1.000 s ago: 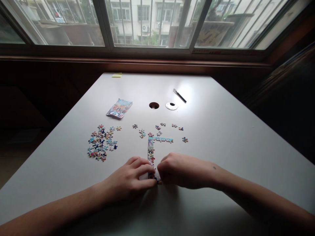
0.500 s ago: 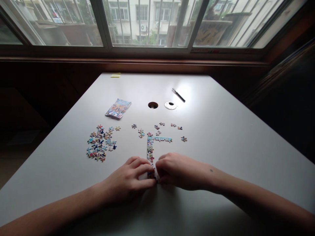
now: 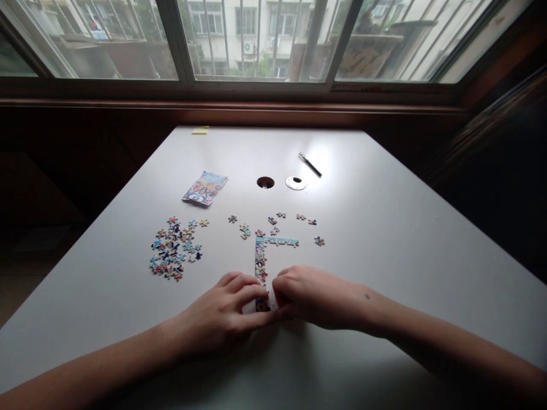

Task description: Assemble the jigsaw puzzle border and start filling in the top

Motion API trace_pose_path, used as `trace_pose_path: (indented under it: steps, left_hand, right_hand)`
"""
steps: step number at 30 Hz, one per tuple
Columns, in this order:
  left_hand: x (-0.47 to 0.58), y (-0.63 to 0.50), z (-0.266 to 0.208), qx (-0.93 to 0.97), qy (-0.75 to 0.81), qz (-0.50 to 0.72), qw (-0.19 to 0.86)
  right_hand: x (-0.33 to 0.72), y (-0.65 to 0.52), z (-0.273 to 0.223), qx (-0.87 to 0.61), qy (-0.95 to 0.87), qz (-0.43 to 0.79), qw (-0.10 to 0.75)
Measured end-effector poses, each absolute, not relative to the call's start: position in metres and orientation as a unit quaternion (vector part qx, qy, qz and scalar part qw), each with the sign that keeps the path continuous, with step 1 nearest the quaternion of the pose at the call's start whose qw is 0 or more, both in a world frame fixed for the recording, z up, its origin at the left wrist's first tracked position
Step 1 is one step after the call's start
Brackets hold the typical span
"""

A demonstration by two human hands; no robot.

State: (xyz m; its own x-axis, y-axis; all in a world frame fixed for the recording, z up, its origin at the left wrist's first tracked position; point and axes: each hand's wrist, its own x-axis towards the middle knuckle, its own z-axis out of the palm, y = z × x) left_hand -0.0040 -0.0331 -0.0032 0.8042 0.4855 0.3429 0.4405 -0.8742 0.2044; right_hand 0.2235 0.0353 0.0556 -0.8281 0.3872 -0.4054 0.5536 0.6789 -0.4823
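Near end of the joined puzzle strip point(image 3: 260, 262) on the table point(image 3: 376, 239) was covered by the left hand point(image 3: 237, 299), thumb and fingers apart, probably to steady it. Right hand point(image 3: 297, 296) was curled alongside; pinch hidden, couldn't be told. Loose pieces point(image 3: 272, 220) were spread beyond, presumably for easy viewing.

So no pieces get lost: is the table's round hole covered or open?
Open: the hole shows a dark inside, and the white disc lies beside it.
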Motion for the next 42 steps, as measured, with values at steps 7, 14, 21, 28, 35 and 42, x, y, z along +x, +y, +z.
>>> trace_pose_path:
  steps: [7,14,21,28,35,42]
  left_hand:
    - [-0.004,-0.032,-0.003,0.947,0.246,0.197,0.056]
    - [-0.004,-0.033,-0.006,0.944,0.248,0.210,0.060]
    - [-0.004,-0.033,-0.007,0.941,0.249,0.220,0.067]
    - [-0.003,-0.034,-0.007,0.941,0.251,0.217,0.071]
    - [-0.003,-0.033,-0.005,0.941,0.250,0.217,0.070]
    - [-0.003,-0.033,-0.006,0.941,0.252,0.220,0.057]
  right_hand:
    - [0.224,0.032,0.058,0.258,0.913,-0.277,0.150]
    - [0.226,0.031,0.058,0.215,0.917,-0.314,0.121]
    - [0.229,0.033,0.067,0.232,0.911,-0.316,0.129]
    - [0.227,0.030,0.063,0.234,0.899,-0.353,0.109]
    - [0.224,0.028,0.060,0.231,0.897,-0.364,0.091]
    - [0.223,0.025,0.061,0.235,0.900,-0.351,0.108]
